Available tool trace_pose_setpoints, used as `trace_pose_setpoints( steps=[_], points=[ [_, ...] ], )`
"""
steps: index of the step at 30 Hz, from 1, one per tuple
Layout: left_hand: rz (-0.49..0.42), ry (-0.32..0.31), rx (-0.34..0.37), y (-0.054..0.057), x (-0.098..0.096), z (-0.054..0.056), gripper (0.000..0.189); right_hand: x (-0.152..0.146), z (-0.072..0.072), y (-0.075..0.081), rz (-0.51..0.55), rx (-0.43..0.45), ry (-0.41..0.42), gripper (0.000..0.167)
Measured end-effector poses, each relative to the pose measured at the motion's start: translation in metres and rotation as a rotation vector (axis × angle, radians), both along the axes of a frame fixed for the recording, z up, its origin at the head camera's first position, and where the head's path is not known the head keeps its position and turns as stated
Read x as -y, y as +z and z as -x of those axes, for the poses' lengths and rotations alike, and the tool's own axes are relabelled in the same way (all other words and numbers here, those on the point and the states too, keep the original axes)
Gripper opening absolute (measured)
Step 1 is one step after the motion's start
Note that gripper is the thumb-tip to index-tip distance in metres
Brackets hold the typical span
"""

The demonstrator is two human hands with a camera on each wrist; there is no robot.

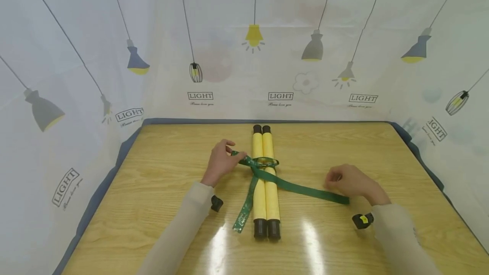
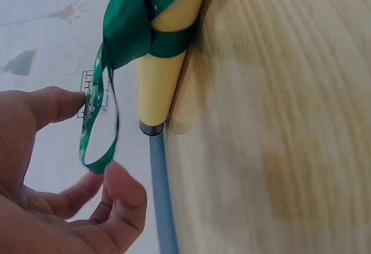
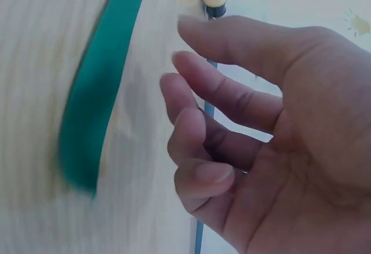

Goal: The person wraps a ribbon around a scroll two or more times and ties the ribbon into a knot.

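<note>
Two yellow rods [image 1: 259,198] with black end caps lie side by side on the table. A green ribbon [image 1: 302,189] with light print on one face wraps round them and crosses on top. To the left of the rods, my left hand [image 1: 223,160] holds a loop of the ribbon [image 2: 99,164] by its fingertips. One ribbon tail [image 1: 244,209] hangs toward the lower left; the long one stretches right. Beside that right tail's end [image 3: 87,144], my right hand [image 1: 349,180] hovers with loosely curled fingers. Nothing is between them in the right wrist view.
The wooden table [image 1: 160,207] has a dark blue edge at the back and sides. Pale curtains [image 1: 229,3] printed with lamps enclose it. Small black devices are on the left wrist [image 1: 217,203] and the right wrist [image 1: 362,220].
</note>
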State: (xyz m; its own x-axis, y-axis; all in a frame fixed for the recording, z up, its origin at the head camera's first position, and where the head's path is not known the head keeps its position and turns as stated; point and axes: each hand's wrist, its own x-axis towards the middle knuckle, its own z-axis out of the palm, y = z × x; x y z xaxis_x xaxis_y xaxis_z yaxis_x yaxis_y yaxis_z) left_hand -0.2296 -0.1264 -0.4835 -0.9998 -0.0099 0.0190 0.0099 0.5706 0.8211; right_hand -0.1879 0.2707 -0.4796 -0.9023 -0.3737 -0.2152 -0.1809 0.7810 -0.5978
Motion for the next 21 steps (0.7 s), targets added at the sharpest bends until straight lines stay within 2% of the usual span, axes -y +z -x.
trace_pose_setpoints(
  steps=[2,5,7,9,12,14,17,21],
  points=[
    [0.05,-0.004,-0.055,0.003,0.0,-0.001,0.053,0.008,0.005,0.001,0.006,-0.026,0.01,0.012],
    [0.099,-0.054,-0.14,0.008,0.0,-0.003,0.039,0.021,0.011,0.003,0.024,-0.057,0.023,0.012],
    [0.112,-0.127,-0.185,0.011,-0.002,-0.005,0.028,0.031,0.016,0.004,0.04,-0.077,0.027,0.011],
    [0.128,-0.227,-0.212,0.014,-0.005,-0.008,0.018,0.041,0.019,0.005,0.048,-0.111,0.033,0.01],
    [0.164,-0.381,-0.213,0.016,-0.011,-0.012,0.012,0.057,0.024,0.007,0.066,-0.17,0.042,0.009],
    [0.195,-0.457,-0.198,0.015,-0.016,-0.014,0.013,0.068,0.027,0.008,0.081,-0.206,0.045,0.009],
    [0.232,-0.519,-0.175,0.013,-0.022,-0.016,0.016,0.084,0.032,0.011,0.113,-0.245,0.046,0.011],
    [0.291,-0.556,-0.179,0.009,-0.03,-0.018,0.016,0.104,0.039,0.014,0.147,-0.284,0.049,0.015]
  ],
)
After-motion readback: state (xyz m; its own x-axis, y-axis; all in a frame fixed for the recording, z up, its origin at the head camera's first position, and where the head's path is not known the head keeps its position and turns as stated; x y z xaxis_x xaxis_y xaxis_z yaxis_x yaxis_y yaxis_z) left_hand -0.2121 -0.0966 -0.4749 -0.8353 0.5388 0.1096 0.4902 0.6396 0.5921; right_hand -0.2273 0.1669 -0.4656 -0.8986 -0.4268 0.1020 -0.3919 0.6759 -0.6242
